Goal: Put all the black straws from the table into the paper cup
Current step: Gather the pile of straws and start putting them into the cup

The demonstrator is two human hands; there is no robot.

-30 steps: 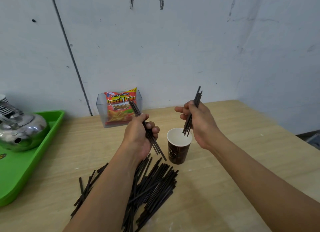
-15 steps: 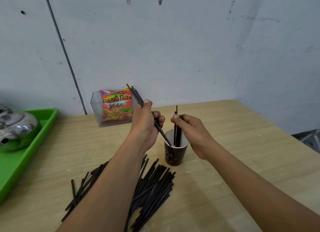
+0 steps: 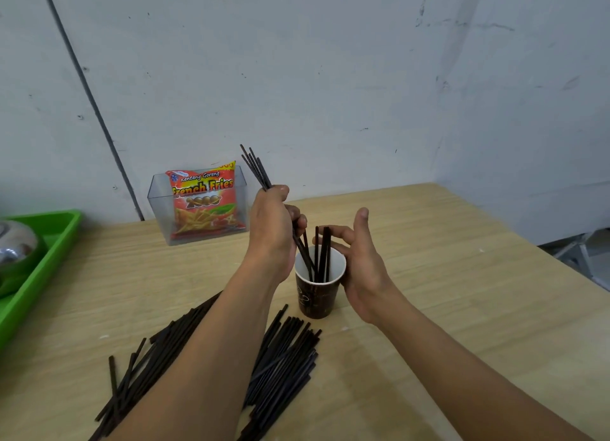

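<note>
Since half a second ago, the person's right hand (image 3: 358, 265) has let go of its thin black plastic straws, which now stand upright in the dark brown paper cup (image 3: 317, 292); that hand is spread open, fingers splayed, just beside the cup's right rim, one fingertip near the standing straws (image 3: 325, 252); the left hand (image 3: 272, 232) has come closer over the cup's left rim and stays clenched around a slim bundle of black straws (image 3: 256, 170); the bundle is tilted, its upper ends fanning out above the fist, its lower ends reaching down inside the cup's white interior; the cup is a tapered cylinder with a faint pale pattern, standing on the light wooden table (image 3: 445, 275), whose smooth surface shows fine grain; a loose pile of long black straws (image 3: 284, 358) lies flat on the table in front of the cup, partly hidden under the left forearm; behind the hands, against the scuffed white wall, sits a clear plastic rectangular box (image 3: 158, 206) holding a glossy red and orange snack packet (image 3: 204, 203) printed "French Fries"; at the far left edge a bright green plastic tray (image 3: 49, 252) holds a shiny rounded metal kettle (image 3: 16, 246), only partly visible.
</note>
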